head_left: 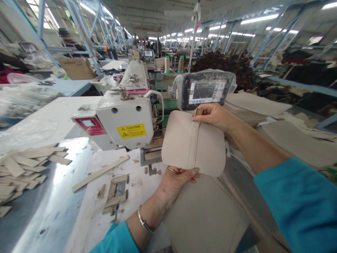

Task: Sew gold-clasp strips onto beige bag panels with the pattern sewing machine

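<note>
A beige leather-like panel with rounded corners is held up between my two hands, with a narrow strap running down its middle. My left hand pinches the lower edge, thumb on the strap's bottom end. At the upper edge, my right hand is closed on a gold metal clasp at the strap's top. Just left of the panel stands a white sewing machine head with a metal clamp frame below it. More beige panels lie under my left hand.
Loose beige strips are piled on the metal table at the left, and a single long strip lies near the machine. A screen in plastic stands behind my right hand. Stacked panels sit at the right.
</note>
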Demonstrator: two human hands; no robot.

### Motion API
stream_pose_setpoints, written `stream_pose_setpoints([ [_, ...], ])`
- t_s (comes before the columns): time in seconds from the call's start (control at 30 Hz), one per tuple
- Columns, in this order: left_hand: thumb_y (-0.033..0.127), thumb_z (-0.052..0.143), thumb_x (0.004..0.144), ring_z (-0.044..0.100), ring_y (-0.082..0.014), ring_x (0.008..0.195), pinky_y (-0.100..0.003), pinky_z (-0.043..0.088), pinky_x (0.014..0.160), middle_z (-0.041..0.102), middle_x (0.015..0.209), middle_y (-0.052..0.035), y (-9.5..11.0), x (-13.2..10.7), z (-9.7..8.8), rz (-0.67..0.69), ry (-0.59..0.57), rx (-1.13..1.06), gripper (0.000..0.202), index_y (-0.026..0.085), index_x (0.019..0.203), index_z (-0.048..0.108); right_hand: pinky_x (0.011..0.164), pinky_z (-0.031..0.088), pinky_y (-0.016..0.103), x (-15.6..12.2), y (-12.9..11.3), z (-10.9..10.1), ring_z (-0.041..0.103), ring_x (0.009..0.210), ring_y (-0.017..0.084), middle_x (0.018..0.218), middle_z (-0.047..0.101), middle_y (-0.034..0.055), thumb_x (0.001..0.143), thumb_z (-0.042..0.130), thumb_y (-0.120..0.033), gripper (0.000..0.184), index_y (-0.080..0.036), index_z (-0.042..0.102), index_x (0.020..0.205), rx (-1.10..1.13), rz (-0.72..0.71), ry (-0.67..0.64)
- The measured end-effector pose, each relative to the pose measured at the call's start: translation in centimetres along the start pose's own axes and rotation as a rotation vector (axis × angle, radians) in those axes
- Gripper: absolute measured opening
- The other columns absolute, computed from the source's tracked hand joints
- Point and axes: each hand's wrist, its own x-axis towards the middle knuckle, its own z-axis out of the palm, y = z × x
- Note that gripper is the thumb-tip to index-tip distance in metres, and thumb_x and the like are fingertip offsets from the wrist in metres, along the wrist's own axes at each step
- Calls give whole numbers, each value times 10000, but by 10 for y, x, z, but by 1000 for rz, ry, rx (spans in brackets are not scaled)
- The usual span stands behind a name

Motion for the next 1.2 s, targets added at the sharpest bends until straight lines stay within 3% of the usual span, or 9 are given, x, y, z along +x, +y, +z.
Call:
stream_pose_setpoints([
  [0.37,433,902,551,594,-127,558,-250,504,609,718,652,-77,-1,-2,5,30,16,33,351,122,630,760,694,462,306,-5,-3,1,571,683,144,744,666,-3,617,831,-357,244,-205,674,727,6,-1,12],
  [1.2,399,891,595,613,-146,575,-261,526,599,713,663,-71,-6,-7,12,106,13,28,326,122,703,757,739,445,305,-15,-18,-6,577,709,136,776,666,-12,685,797,-332,190,-204,690,776,20,-96,-20],
])
